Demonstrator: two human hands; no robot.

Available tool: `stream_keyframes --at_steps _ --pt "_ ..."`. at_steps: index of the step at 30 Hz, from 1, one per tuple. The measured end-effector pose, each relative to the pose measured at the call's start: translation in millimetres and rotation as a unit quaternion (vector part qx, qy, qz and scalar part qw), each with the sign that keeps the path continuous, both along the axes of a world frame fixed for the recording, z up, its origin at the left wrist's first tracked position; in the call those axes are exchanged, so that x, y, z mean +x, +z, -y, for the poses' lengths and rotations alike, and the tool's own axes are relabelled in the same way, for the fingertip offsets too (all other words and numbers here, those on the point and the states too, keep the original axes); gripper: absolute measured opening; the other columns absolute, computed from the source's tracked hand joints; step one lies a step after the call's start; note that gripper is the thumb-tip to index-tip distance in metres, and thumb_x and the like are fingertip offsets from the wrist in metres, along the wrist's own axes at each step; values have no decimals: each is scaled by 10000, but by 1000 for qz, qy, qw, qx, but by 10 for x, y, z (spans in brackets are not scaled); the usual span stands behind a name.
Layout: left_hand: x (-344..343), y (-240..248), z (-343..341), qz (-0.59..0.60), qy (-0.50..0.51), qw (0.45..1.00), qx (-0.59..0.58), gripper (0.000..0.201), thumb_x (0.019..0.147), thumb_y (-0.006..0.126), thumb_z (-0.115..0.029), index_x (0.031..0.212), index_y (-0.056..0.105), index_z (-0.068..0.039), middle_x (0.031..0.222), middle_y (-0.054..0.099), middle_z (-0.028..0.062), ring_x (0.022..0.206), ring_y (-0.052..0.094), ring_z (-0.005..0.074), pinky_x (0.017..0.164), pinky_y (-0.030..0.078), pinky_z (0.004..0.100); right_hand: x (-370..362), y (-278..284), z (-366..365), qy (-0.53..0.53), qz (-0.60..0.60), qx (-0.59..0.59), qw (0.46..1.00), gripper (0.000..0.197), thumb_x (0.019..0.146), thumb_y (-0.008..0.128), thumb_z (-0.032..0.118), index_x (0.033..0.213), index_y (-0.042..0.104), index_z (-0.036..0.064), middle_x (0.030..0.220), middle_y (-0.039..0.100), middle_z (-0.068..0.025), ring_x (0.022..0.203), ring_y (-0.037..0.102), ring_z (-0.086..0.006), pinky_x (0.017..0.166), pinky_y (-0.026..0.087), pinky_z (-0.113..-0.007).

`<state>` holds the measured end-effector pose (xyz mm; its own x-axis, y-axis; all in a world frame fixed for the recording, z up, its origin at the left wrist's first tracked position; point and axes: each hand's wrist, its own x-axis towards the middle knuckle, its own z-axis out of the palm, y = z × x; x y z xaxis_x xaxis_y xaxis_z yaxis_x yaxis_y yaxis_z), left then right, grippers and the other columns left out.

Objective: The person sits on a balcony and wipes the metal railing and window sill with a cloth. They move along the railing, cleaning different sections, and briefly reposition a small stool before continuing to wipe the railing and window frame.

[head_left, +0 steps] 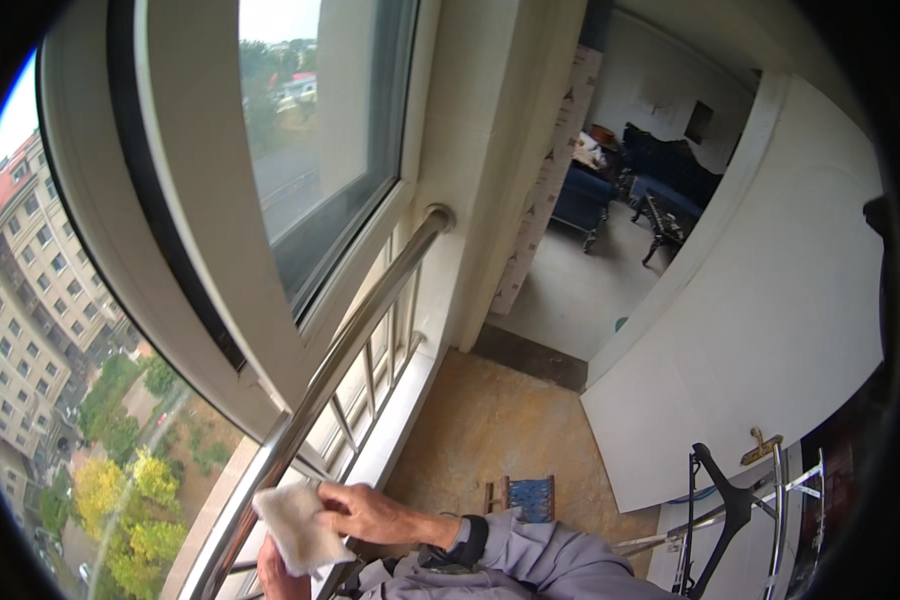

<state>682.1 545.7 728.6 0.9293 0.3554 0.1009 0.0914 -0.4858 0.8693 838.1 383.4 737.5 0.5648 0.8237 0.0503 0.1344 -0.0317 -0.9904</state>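
A folded whitish cloth (295, 522) is between my two hands, just beside the metal railing at the window. My right hand (375, 513) grips its right side, with the thumb and fingers closed on the fabric. Below and to the left, my left hand (281, 574) holds the cloth's lower edge; most of its fingers are hidden behind the fabric. The shiny metal rail (345, 340) runs from the wall down past my hands.
An opened window sash (205, 250) juts out on the left, high above trees and a building (30, 270). A small stool (528, 498) stands on the floor. To the right are a white door (740, 300) and a metal rack with a black hanger (727, 505).
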Motion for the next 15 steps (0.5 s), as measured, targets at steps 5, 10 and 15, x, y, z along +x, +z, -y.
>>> stream_keyframes --at_steps 5,10,15 --pt "295 81 123 -28 12 828 -560 346 983 634 -110 1296 610 36 1116 706 66 1002 674 151 906 527 297 36 -92 165 -92 -180 65 977 281 980 633 159 1189 607 -28 1078 683 -76 950 656 -116 820 560 -291" --pt "448 34 140 -116 -45 893 -433 252 957 712 -97 1168 679 37 936 707 34 759 636 97 712 525 247 294 -70 278 -86 -193 25 977 415 986 712 252 1252 596 -44 1064 654 -58 1025 612 -110 904 501 -267" --pt "462 -23 117 -59 27 798 -599 214 936 751 -117 1096 635 -36 999 690 35 913 673 127 849 566 302 372 -185 230 -129 -220 65 965 234 976 669 151 1140 595 2 1016 658 -29 932 580 -77 854 476 -253"
